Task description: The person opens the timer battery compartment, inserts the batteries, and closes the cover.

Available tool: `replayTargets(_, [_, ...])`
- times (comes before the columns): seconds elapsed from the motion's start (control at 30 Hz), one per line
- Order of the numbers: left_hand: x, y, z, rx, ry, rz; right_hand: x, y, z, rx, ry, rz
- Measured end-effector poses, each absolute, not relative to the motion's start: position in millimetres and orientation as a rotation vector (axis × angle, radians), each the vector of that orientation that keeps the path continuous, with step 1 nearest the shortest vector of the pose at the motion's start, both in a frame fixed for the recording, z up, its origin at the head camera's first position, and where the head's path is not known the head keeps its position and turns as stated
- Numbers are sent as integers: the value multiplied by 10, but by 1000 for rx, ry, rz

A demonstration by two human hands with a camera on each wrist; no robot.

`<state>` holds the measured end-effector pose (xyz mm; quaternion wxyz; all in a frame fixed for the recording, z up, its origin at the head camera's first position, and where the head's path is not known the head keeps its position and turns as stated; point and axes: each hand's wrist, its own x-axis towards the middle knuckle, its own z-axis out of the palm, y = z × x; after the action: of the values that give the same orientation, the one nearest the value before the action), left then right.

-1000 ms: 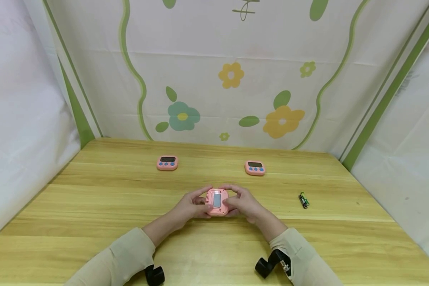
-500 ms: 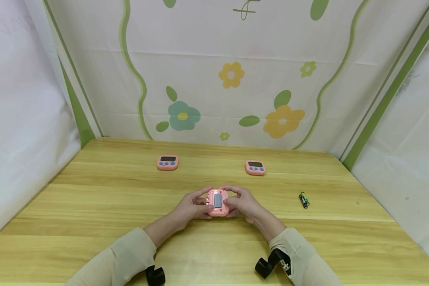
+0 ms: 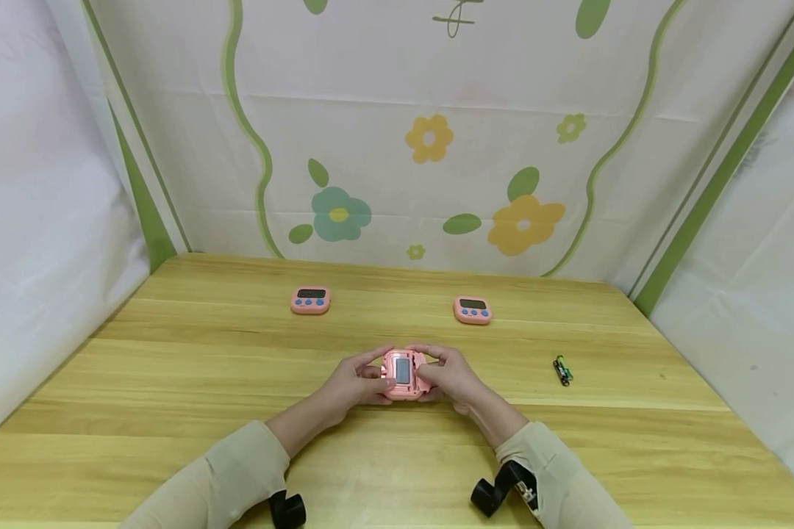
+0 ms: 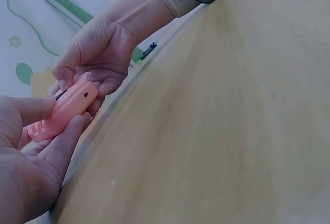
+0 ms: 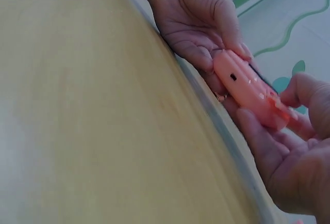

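A pink digital timer point(image 3: 403, 367) is held back side up between both hands above the middle of the table, a grey rectangle on its back. My left hand point(image 3: 344, 386) grips its left side, thumb on the back and forefinger along the far edge. On the other side, my right hand point(image 3: 459, 380) pinches the timer's edge, where a pink battery cover point(image 3: 423, 360) sticks out to the right under the thumb. The left wrist view shows the timer point(image 4: 69, 108) edge-on, with a small dark slot in its side. Fingers partly hide the cover in the right wrist view.
Two more pink timers with blue buttons lie screen up farther back, one at the left point(image 3: 311, 300) and one at the right point(image 3: 473, 310). Small green-and-black batteries point(image 3: 562, 370) lie to the right on the wooden table point(image 3: 172, 382). A flower-printed cloth point(image 3: 370, 95) stands behind.
Under my right thumb the battery cover has slid right, out from the timer's body, and a dark gap shows beside it. My left hand stays in place.
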<state>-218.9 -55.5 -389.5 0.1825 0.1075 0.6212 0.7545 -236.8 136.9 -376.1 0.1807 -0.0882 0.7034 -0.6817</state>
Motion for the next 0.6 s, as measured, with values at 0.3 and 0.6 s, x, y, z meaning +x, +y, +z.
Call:
replayTargets(0.3, [-2184, -539, -3864, 228, 1674, 2207, -2411, 1464, -3724, -334, 1888, -1949])
replayTargets(0.6, [-2188, -553, -3856, 166, 1659, 2232, -2431, 1453, -3691, -304, 2053, -1967])
